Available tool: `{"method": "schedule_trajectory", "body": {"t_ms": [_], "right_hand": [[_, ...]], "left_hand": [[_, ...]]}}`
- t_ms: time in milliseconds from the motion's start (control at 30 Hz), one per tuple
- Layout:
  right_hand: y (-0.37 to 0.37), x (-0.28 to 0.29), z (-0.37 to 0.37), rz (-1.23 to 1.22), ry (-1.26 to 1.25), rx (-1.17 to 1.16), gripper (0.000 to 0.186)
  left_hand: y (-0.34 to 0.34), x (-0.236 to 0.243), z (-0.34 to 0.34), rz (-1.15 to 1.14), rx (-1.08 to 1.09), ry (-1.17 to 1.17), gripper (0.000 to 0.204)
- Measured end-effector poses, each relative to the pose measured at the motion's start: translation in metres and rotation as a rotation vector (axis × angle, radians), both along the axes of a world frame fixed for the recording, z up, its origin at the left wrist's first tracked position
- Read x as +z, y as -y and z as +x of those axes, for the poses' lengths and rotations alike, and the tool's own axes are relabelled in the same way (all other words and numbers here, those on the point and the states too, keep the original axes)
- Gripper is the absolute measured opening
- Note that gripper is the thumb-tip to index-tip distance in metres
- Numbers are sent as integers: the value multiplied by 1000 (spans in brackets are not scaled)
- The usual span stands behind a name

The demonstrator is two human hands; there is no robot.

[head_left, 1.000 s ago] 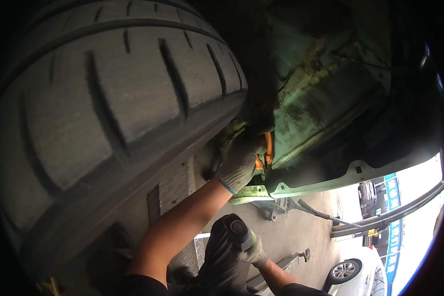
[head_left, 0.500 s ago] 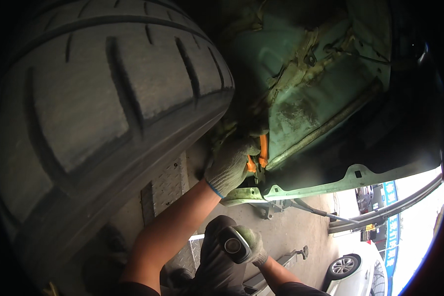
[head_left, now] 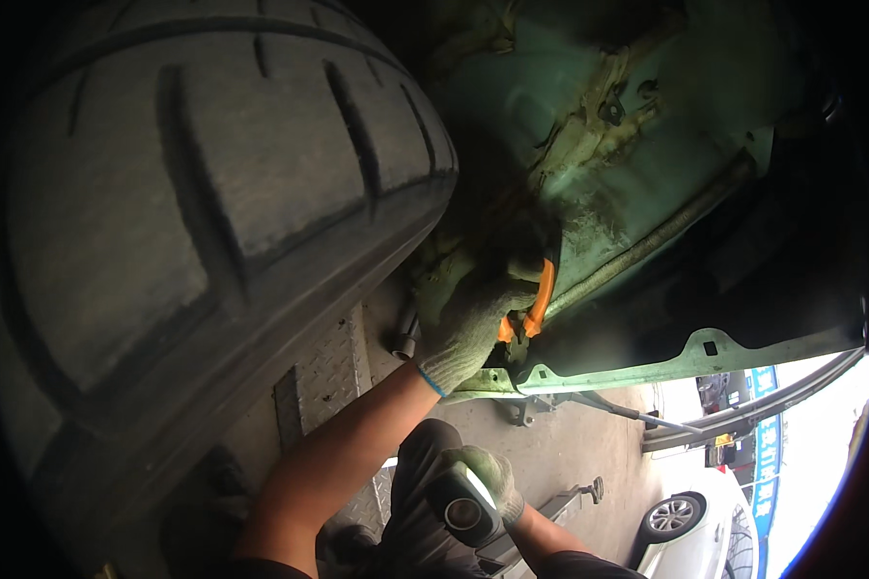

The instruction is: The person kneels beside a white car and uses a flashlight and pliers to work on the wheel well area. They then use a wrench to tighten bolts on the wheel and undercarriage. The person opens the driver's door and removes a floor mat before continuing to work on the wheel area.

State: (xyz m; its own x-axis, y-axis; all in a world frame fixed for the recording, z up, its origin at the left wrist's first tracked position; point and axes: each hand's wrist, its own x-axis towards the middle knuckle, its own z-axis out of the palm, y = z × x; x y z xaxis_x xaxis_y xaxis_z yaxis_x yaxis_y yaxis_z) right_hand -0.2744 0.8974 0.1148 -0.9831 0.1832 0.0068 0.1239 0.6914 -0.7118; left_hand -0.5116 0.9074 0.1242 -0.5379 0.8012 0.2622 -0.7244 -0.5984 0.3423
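Note:
My left hand (head_left: pixel 475 317), in a grey knit glove with a blue cuff edge, grips orange-handled pliers (head_left: pixel 543 294). Their dark jaws point down toward the lip of a pale green body panel (head_left: pixel 497 380); whether they bite on anything there I cannot make out. Lower down, my gloved right hand (head_left: pixel 493 475) is closed around a dark hand-held work light (head_left: pixel 465 511) with a round lens and a bright strip along its side. Light falls on the green wheel-well wall (head_left: pixel 589 217) beside the pliers.
A large worn tire (head_left: pixel 222 183) fills the upper left, close to my left forearm. A ridged pipe-like strip (head_left: pixel 652 246) runs along the wheel well. Below are a diamond-plate metal ramp (head_left: pixel 333 372), a lift arm (head_left: pixel 550 516) and a white car (head_left: pixel 705 531).
My left hand and the pliers have shifted slightly right, and the handles look a little farther apart. The work light has tilted, leaving the upper right of the wheel well dimmer.

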Motion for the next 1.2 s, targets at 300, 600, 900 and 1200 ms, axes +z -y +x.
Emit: {"method": "schedule_trajectory", "body": {"t_ms": [300,600,900,1200], "right_hand": [[-6,-3,14,97,-63,8,54],[5,-4,16,125,-66,-26,54],[0,-9,25,24,-82,-24,56],[18,13,6,56,-41,-28,60]], "left_hand": [[13,16,2,72,73,29,57],[40,33,-8,216,-9,-68,53],[36,46,0,-51,100,-274,32],[40,44,-7,-45,12,-423,37]]}}
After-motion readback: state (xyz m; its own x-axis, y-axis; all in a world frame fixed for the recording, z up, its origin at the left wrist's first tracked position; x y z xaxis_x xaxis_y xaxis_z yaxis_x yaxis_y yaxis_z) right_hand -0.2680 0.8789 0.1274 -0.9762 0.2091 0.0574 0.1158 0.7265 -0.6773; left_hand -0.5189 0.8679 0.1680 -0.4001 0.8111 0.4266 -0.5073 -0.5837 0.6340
